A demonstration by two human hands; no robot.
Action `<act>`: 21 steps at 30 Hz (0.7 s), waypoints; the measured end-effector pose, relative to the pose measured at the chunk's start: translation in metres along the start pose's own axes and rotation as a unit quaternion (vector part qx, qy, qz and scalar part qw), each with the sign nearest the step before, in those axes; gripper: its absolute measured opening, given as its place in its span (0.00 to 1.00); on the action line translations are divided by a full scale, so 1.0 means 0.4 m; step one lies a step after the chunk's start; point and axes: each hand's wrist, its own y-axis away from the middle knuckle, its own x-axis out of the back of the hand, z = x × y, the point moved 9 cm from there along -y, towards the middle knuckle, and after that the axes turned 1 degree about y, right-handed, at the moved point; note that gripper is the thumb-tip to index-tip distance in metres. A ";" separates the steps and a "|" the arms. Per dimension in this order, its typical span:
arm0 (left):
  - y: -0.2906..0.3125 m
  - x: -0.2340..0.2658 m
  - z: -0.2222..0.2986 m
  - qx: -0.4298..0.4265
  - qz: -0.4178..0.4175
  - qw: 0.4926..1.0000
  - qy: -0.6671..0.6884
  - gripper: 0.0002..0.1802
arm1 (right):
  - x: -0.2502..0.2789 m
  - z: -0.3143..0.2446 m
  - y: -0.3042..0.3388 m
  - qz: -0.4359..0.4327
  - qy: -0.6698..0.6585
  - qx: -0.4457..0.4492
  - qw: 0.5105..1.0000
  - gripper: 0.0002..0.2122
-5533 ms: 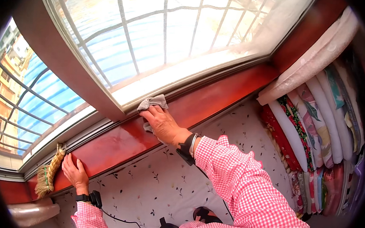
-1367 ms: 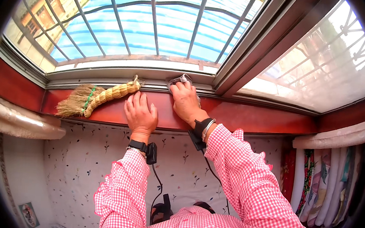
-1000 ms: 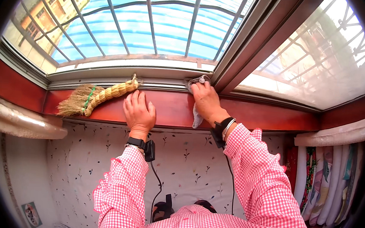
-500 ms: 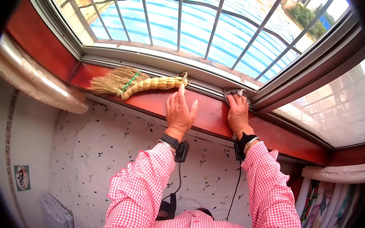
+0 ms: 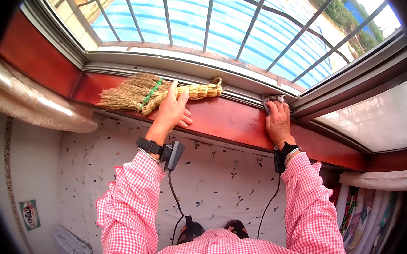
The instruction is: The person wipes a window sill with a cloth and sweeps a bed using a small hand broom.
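A small straw hand broom (image 5: pixel 132 93) lies along the red windowsill (image 5: pixel 223 119), bristles to the left, braided yellow handle to the right. My left hand (image 5: pixel 170 111) is at the broom where bristles meet handle, thumb and fingers apart. It overlaps the broom, but I cannot tell whether it touches it. My right hand (image 5: pixel 278 123) presses a crumpled grey cloth (image 5: pixel 281 99) into the metal window track (image 5: pixel 243 96), by the corner of the sliding frame. Its fingers are bent over the cloth and partly hide it.
Beyond the track are window bars (image 5: pixel 208 23) and a blue-striped roof outside. The sliding window frame (image 5: pixel 358 76) slants up at right. A rolled cream curtain (image 5: pixel 40 104) hangs left, stacked fabrics (image 5: pixel 364 218) stand right. Cables run down from devices on both wrists.
My left hand has moved left from beyond the handle's end to the broom's middle. The right hand stays with the cloth at the track corner. The view has shifted slightly.
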 end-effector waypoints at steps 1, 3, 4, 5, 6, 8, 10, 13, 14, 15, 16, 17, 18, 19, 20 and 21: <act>-0.008 0.000 -0.008 0.000 -0.006 1.000 0.007 0.35 | -0.001 0.002 0.001 -0.001 0.002 0.000 1.000 0.18; -0.012 -0.005 -0.015 0.000 -0.012 1.000 0.009 0.33 | -0.002 0.004 0.004 -0.001 -0.005 -0.003 1.000 0.18; -0.009 -0.001 -0.012 -0.008 0.001 1.000 0.008 0.30 | 0.000 0.003 0.004 0.001 -0.012 -0.003 1.000 0.17; -0.003 0.005 -0.010 -0.015 0.015 1.000 0.007 0.27 | -0.001 0.006 0.003 0.002 -0.017 -0.004 1.000 0.17; 0.003 0.007 -0.012 -0.016 0.018 1.000 0.002 0.27 | -0.003 0.011 0.001 0.004 -0.015 -0.004 1.000 0.17; 0.029 0.022 -0.007 -0.041 0.038 0.998 -0.022 0.23 | -0.002 0.014 -0.001 0.008 -0.022 -0.001 1.000 0.17; 0.079 0.060 -0.013 -0.045 0.082 0.996 -0.009 0.20 | -0.005 0.013 -0.002 0.003 -0.021 -0.007 1.000 0.17; 0.181 0.159 -0.071 -0.103 0.180 0.978 -0.017 0.20 | -0.005 0.015 -0.003 0.008 -0.034 0.002 0.999 0.16; 0.251 0.245 -0.072 -0.264 0.261 0.912 -0.173 0.19 | -0.008 -0.017 -0.018 0.010 -0.052 0.010 0.999 0.16; 0.271 0.257 -0.149 -0.175 0.246 0.951 -0.068 0.18 | -0.004 0.013 -0.004 0.007 -0.051 0.004 0.999 0.17; 0.314 0.224 -0.176 -0.090 0.207 0.971 0.072 0.18 | -0.012 0.050 0.017 -0.007 -0.044 -0.008 0.999 0.17; 0.376 0.259 -0.219 -0.070 0.244 0.965 0.066 0.18 | -0.008 0.046 0.014 0.000 -0.047 -0.007 0.999 0.17; 0.451 0.300 -0.251 -0.058 0.289 0.954 0.052 0.19 | -0.002 0.034 0.011 0.006 -0.053 -0.003 0.999 0.17; 0.529 0.354 -0.268 -0.092 0.371 0.920 -0.089 0.20 | -0.004 0.024 0.008 0.007 -0.065 0.002 0.998 0.17; 0.590 0.396 -0.316 -0.091 0.418 0.898 -0.100 0.21 | -0.008 0.020 0.006 0.010 -0.074 0.008 0.997 0.17; 0.646 0.430 -0.361 -0.078 0.470 0.873 -0.105 0.21 | -0.010 0.017 0.007 0.010 -0.084 0.011 0.996 0.18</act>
